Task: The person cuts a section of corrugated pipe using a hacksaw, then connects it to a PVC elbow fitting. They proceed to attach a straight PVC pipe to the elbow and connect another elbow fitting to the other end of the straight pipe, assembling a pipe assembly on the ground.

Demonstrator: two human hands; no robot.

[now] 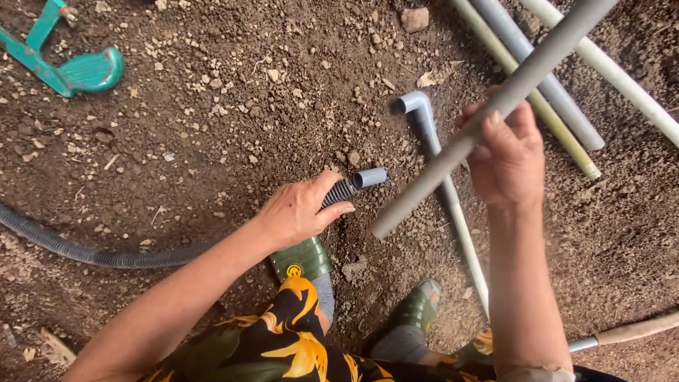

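At far left we see a green plastic stool (78, 67) lying on the soil (233, 120), well left of the corrugated hose (85, 253); our left hand (300, 211) has its fingers wrapped shut around that hose just behind its grey end fitting (370, 177); right of the fitting lies an elbow pipe (426, 124); our right hand (508, 155) grips a grey pipe (488, 120) tight, held above the ground; more pipes (559, 106) lie beyond it.
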